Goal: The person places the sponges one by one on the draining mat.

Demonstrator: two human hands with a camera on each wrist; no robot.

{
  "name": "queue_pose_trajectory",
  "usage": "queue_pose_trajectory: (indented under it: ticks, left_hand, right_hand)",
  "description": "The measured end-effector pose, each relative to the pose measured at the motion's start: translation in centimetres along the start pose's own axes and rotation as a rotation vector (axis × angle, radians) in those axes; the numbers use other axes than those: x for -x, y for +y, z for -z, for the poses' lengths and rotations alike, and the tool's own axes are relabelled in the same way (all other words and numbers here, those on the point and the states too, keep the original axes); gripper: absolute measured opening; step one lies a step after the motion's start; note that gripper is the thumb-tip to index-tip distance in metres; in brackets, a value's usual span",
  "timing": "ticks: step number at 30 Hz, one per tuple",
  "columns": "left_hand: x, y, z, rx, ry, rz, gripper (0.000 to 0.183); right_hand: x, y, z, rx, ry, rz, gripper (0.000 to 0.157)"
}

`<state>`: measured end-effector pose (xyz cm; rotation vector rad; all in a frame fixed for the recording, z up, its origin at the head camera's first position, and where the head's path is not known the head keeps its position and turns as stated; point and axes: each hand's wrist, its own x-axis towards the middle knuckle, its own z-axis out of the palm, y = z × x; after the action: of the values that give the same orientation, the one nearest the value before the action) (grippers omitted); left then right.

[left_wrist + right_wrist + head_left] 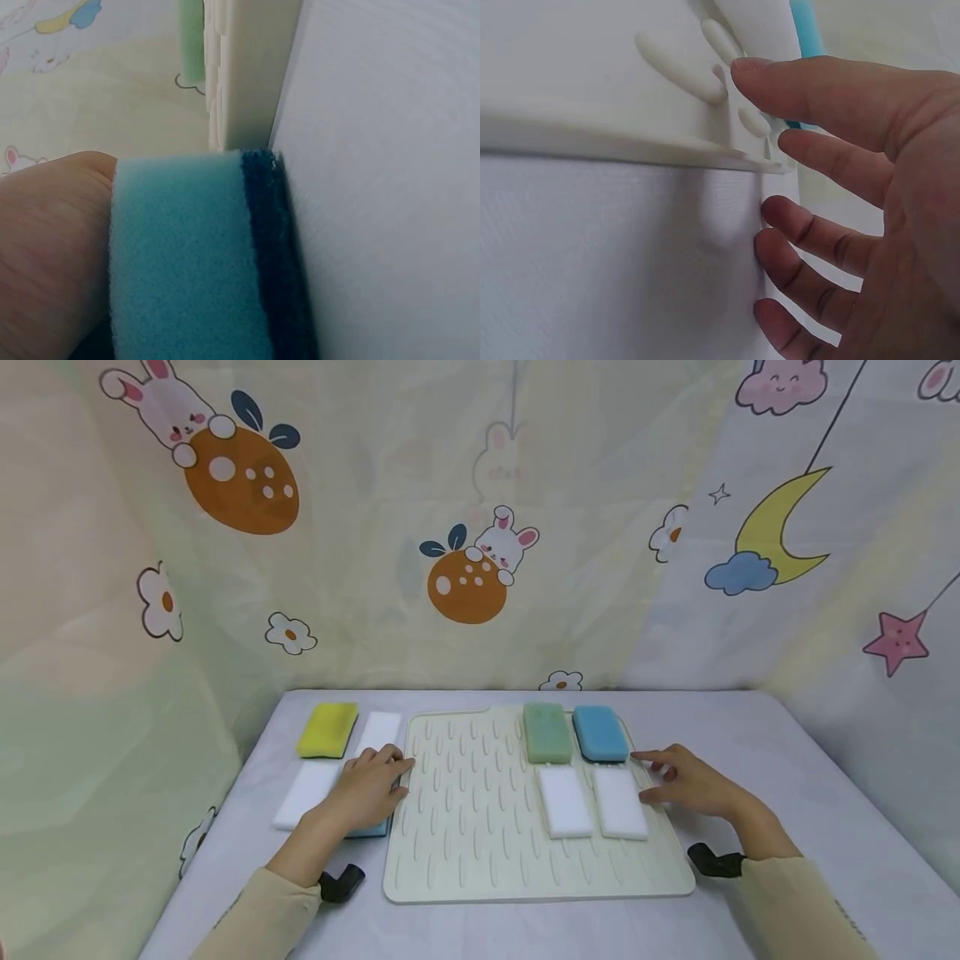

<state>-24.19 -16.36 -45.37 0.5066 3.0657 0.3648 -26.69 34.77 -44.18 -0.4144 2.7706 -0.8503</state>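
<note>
Cartoon curtains with rabbits, oranges, a moon and stars close off the back and sides of a pale grey table point(787, 760), and a cream ribbed drying mat point(480, 810) lies flat in the middle of it. On the mat's far right part sit a green sponge point(547, 732) and a blue sponge point(600, 733) side by side, each with a white sponge block just in front of it: one point(564, 802) below the green, another point(619, 802) below the blue. Off the mat to the left, a yellow sponge point(327, 729) lies at the back beside a white block point(379, 729), and a further white block point(306, 793) lies nearer the person. The left hand point(367, 789) lies on top of a light blue sponge with a dark scouring layer point(195, 262), which sits on the table right against the mat's left edge; only a sliver of it shows under the hand from above. The wrist view shows a finger pressed along its side, though how tightly the fingers curl round it I cannot tell. The right hand point(693, 783) rests at the mat's right edge, just beside the right-hand white block, fingers point(817, 90) spread apart and relaxed, holding nothing, with the fingertips near the mat's rim.
</note>
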Motion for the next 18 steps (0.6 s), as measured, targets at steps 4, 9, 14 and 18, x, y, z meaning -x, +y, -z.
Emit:
queue_pose_trajectory:
  ticks: [4, 9, 14, 18]
  left_hand:
    - [0.0, 0.1, 0.1, -0.014, 0.004, -0.001, 0.048]
    - [0.1, 0.5, 0.5, -0.051, -0.006, 0.002, 0.048]
    - [0.4, 0.8, 1.0, -0.067, -0.03, 0.015, 0.05]
    - [0.6, 0.8, 1.6, -0.051, -0.053, 0.017, 0.054]
  right_hand:
    - [0.0, 0.6, -0.3, -0.026, -0.007, -0.018, 0.076]
    - [-0.1, 1.1, -0.5, -0.046, -0.013, -0.051, 0.076]
    - [-0.1, 1.3, -0.6, -0.062, -0.005, -0.055, 0.075]
    - [-0.2, 1.4, -0.9, -0.085, -0.002, -0.051, 0.074]
